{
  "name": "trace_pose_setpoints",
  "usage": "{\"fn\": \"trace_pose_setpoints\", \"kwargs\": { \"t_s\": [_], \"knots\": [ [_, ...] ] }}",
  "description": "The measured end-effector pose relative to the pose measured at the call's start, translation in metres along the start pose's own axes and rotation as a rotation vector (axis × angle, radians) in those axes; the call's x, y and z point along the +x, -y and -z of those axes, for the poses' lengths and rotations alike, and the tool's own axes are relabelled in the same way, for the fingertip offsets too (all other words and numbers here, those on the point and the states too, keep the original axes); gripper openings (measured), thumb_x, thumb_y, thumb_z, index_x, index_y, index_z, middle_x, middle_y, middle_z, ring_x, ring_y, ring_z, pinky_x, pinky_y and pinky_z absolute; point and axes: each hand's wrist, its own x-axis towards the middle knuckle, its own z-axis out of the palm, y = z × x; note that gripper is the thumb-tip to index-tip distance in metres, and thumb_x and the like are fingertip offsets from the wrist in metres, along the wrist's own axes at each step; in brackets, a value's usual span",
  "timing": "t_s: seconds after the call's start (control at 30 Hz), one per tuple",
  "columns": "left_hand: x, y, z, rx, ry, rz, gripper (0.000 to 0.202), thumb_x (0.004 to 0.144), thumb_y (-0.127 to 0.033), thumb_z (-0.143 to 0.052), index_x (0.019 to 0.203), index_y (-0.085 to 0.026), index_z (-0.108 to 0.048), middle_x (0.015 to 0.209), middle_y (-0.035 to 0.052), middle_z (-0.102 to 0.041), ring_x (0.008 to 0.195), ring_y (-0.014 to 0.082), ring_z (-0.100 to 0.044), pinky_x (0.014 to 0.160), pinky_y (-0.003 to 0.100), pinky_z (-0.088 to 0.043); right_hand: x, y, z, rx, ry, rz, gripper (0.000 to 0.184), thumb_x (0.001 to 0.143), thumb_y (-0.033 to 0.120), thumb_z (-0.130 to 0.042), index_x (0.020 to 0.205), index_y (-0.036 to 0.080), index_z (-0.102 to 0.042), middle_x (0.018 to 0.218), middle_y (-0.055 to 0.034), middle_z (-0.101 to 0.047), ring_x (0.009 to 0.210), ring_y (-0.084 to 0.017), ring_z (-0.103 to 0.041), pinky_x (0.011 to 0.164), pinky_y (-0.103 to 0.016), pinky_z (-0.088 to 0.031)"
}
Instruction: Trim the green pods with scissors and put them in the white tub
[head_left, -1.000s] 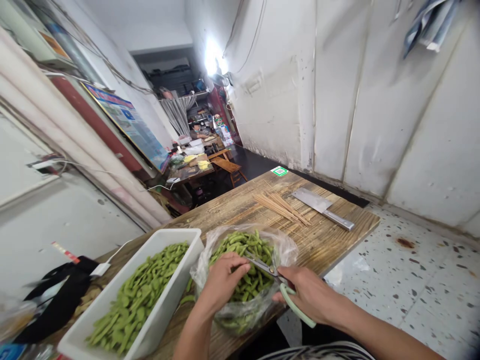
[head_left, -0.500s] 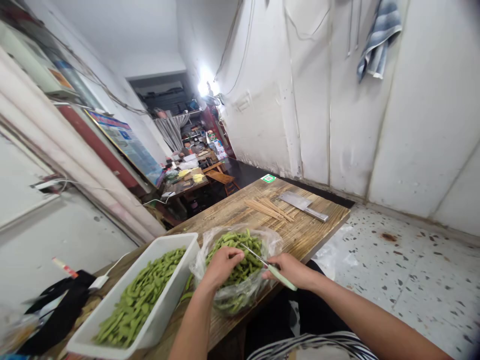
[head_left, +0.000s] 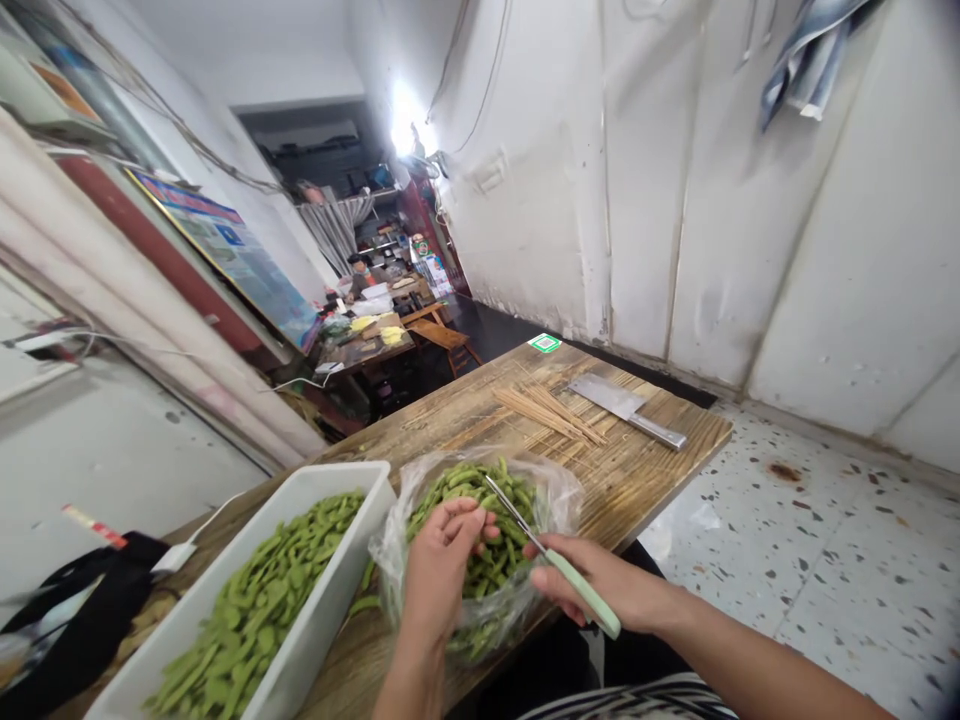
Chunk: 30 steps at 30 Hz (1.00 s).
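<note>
A clear plastic bag (head_left: 559, 490) full of green edamame pods (head_left: 480, 490) sits on the wooden table (head_left: 660, 460) in front of me. My left hand (head_left: 442, 560) reaches into the bag with its fingers curled over the pods; what it pinches is hidden. My right hand (head_left: 600, 585) grips scissors (head_left: 551, 555) with pale green handles, blades pointing up and left over the bag, close to my left fingers. Left of the bag stands a white rectangular tub (head_left: 337, 600) holding many more pods (head_left: 255, 610).
A cleaver (head_left: 626, 408) and a bundle of bamboo skewers (head_left: 551, 412) lie at the table's far end, by a green sticker (head_left: 544, 343). A black bag (head_left: 82, 620) and a white charger (head_left: 172, 556) rest at the left. Speckled floor lies to the right; more tables stand down the corridor.
The view shifted slightly. The scissors lifted a little with the blades angled higher over the bag, and my left hand stays in the pods.
</note>
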Motion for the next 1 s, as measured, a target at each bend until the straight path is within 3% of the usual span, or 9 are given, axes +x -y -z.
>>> {"fn": "trace_pose_setpoints", "kwargs": {
  "t_s": [0.17,0.37,0.5,0.57,0.63,0.73,0.83,0.9,1.0],
  "knots": [
    [-0.001,0.011,0.005,0.077,-0.041,0.015,0.043,0.064,-0.045,-0.075,0.091,-0.013,-0.062,0.077,0.0075,-0.073,0.071,0.0191,-0.068,0.059,0.026,-0.047,0.016,-0.001,-0.004,-0.029,0.038,-0.033,0.058,0.077,0.069,-0.058,0.099,0.015,-0.052,0.047,0.0103,-0.042,0.041,-0.006,-0.038,0.037,-0.016,-0.030],
    [-0.003,0.001,0.012,0.094,-0.039,0.085,0.056,0.062,-0.047,-0.075,0.103,-0.011,-0.062,0.076,0.0074,-0.072,0.067,0.0191,-0.067,0.057,0.028,-0.049,0.022,-0.014,-0.007,0.055,-0.034,-0.146,0.047,0.074,0.060,-0.067,0.088,0.018,-0.052,0.043,0.0121,-0.039,0.035,-0.006,-0.036,0.032,-0.015,-0.030],
    [0.007,-0.005,0.031,0.048,-0.159,-0.021,0.060,0.063,-0.048,-0.071,0.111,-0.013,-0.060,0.080,0.0035,-0.068,0.069,0.0165,-0.063,0.061,0.027,-0.049,0.016,-0.019,0.000,0.128,-0.063,-0.137,0.048,0.073,0.060,-0.067,0.089,0.017,-0.053,0.044,0.0116,-0.042,0.033,-0.005,-0.036,0.031,-0.015,-0.030],
    [0.011,-0.005,0.037,0.150,-0.225,-0.093,0.054,0.068,-0.049,-0.066,0.110,-0.016,-0.061,0.077,0.0007,-0.064,0.065,0.0146,-0.058,0.060,0.026,-0.046,0.014,-0.021,0.003,0.134,-0.089,-0.131,0.048,0.073,0.060,-0.066,0.089,0.016,-0.053,0.045,0.0113,-0.043,0.033,-0.004,-0.036,0.031,-0.014,-0.029],
    [0.013,-0.004,0.037,0.412,-0.256,-0.134,0.047,0.071,-0.050,-0.063,0.105,-0.018,-0.064,0.073,0.0001,-0.062,0.064,0.0157,-0.056,0.061,0.028,-0.044,0.012,-0.022,0.005,0.127,-0.090,-0.135,0.047,0.073,0.059,-0.066,0.088,0.017,-0.053,0.045,0.0113,-0.044,0.033,-0.004,-0.036,0.031,-0.014,-0.029],
    [0.012,-0.002,0.028,0.882,-0.153,-0.196,0.028,0.071,-0.042,-0.066,0.087,-0.019,-0.070,0.075,0.0036,-0.063,0.071,0.0209,-0.057,0.069,0.032,-0.043,0.010,-0.022,0.007,0.120,-0.055,-0.132,0.047,0.073,0.058,-0.066,0.090,0.016,-0.052,0.045,0.0112,-0.044,0.033,-0.004,-0.037,0.032,-0.014,-0.030],
    [0.012,-0.003,0.020,1.161,-0.038,-0.238,0.015,0.075,-0.031,-0.062,0.075,-0.019,-0.071,0.077,0.0071,-0.064,0.075,0.0236,-0.058,0.074,0.035,-0.042,0.009,-0.021,0.006,0.114,-0.031,-0.130,0.049,0.073,0.059,-0.066,0.092,0.017,-0.052,0.046,0.0114,-0.043,0.034,-0.005,-0.037,0.032,-0.014,-0.029],
    [0.013,-0.005,0.020,1.191,0.005,-0.252,0.017,0.078,-0.029,-0.058,0.074,-0.019,-0.071,0.079,0.0084,-0.066,0.078,0.0241,-0.060,0.076,0.035,-0.042,0.007,-0.020,0.006,0.107,-0.007,-0.133,0.052,0.072,0.063,-0.065,0.093,0.017,-0.052,0.047,0.0110,-0.043,0.035,-0.005,-0.038,0.033,-0.015,-0.029],
    [0.014,-0.009,0.022,1.046,0.023,-0.316,0.022,0.081,-0.033,-0.053,0.077,-0.020,-0.070,0.084,0.0082,-0.069,0.085,0.0247,-0.061,0.080,0.035,-0.043,0.004,-0.019,0.007,0.051,0.031,-0.102,0.059,0.073,0.069,-0.060,0.098,0.016,-0.051,0.050,0.0094,-0.045,0.040,-0.007,-0.040,0.037,-0.017,-0.031]
  ]
}}
